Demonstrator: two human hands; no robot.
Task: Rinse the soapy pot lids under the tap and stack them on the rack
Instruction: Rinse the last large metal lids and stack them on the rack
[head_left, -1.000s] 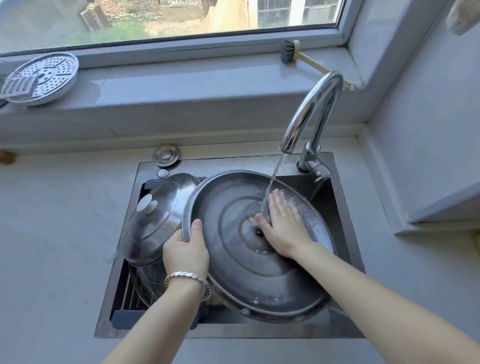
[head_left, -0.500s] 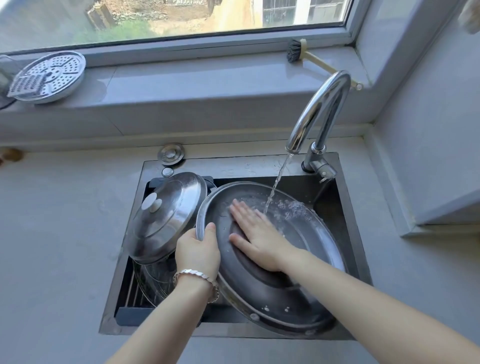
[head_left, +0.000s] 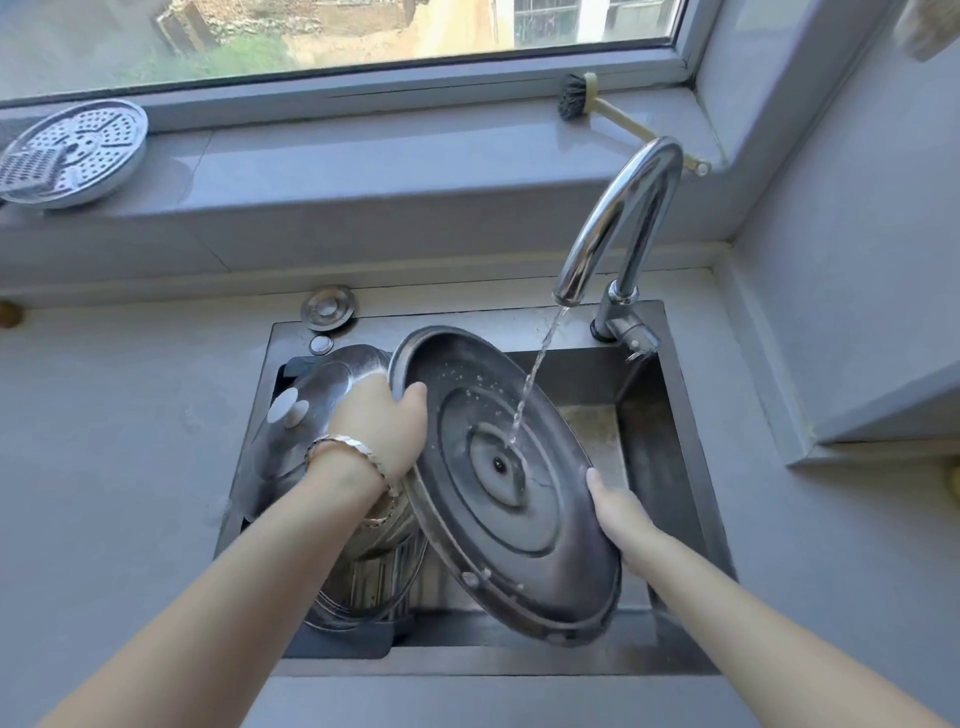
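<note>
As water (head_left: 536, 371) hits the lid (head_left: 467, 499), left hand (head_left: 382, 423) and right hand (head_left: 621, 512) clamp its rim.

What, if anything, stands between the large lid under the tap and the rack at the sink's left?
The smaller knobbed lid rests over the rack, beside the large lid. The left hand, gripping the large lid's rim, lies between the two. Nothing else visible intervenes.

I see a grey countertop (head_left: 104, 467) with a steel sink (head_left: 644, 457) sunk in mid-frame; a knobbed lid (head_left: 291, 457) leans in its left half. A round metal plug (head_left: 328, 310) lies just behind the rim. On the windowsill (head_left: 363, 171), a perforated plate (head_left: 78, 150) upper left, a dish brush (head_left: 576, 96) upper right.
</note>
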